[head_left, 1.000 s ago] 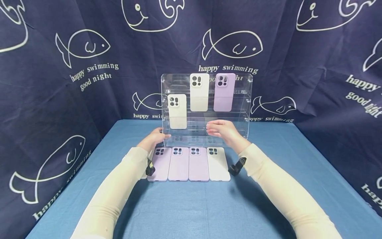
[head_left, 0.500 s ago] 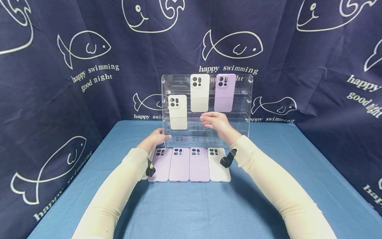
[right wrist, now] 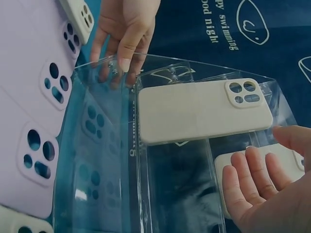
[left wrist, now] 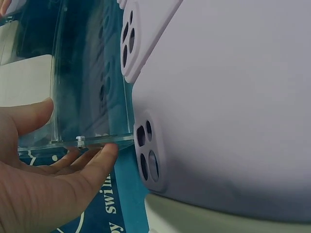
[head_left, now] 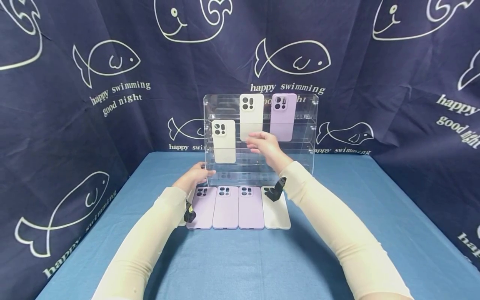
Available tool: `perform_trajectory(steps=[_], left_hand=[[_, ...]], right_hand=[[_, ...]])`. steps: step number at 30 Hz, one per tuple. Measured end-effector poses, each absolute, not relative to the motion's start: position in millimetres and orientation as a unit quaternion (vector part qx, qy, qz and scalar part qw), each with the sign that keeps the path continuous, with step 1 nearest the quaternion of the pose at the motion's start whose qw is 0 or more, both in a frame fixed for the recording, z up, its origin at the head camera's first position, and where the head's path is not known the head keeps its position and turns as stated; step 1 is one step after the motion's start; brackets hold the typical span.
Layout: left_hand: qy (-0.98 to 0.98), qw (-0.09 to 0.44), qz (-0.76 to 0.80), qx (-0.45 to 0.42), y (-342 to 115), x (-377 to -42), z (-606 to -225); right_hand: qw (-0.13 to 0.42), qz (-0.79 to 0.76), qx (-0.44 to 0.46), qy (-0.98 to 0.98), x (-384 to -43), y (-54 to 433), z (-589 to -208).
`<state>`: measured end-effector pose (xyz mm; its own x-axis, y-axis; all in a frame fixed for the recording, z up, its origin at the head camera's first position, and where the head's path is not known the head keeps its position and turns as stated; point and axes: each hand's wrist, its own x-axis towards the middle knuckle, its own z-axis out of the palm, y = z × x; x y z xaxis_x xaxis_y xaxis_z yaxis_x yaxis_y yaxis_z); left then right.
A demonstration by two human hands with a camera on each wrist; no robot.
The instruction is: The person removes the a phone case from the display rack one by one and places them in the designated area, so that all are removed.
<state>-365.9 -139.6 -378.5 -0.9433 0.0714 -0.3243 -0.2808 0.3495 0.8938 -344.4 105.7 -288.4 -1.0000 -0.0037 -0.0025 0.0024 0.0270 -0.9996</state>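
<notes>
A clear acrylic display stand (head_left: 258, 179) with stepped tiers stands at the back of the table. My left hand (head_left: 193, 176) holds its left side panel, thumb inside and fingers outside. My right hand (head_left: 264, 146), fingers extended, is in front of the lower part of the upper white phone case (head_left: 251, 118); whether it touches it I cannot tell. Beside that case stands a purple phone case (head_left: 283, 121) on the same tier. One tier lower, at the left, is another white phone case (right wrist: 204, 109).
In front of the stand lies a row of phone cases: several purple ones, such as this purple case (head_left: 225, 210), and a white case (head_left: 276, 214) at the right end. Another pale case (left wrist: 204, 218) lies partly hidden at the left end. The blue tablecloth (head_left: 240, 262) runs underneath.
My right hand has moved up and to the left, from before the stand's lower tiers to the upper white phone case. My left hand has stayed at the side panel.
</notes>
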Motion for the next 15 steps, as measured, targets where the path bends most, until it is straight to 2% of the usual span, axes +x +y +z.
perform_trajectory(steps=[15], left_hand=[[0.803,0.156,0.572,-0.062,-140,-365,-379]], right_hand=[[0.002,-0.718,0.005,0.696,-365,85,-289]])
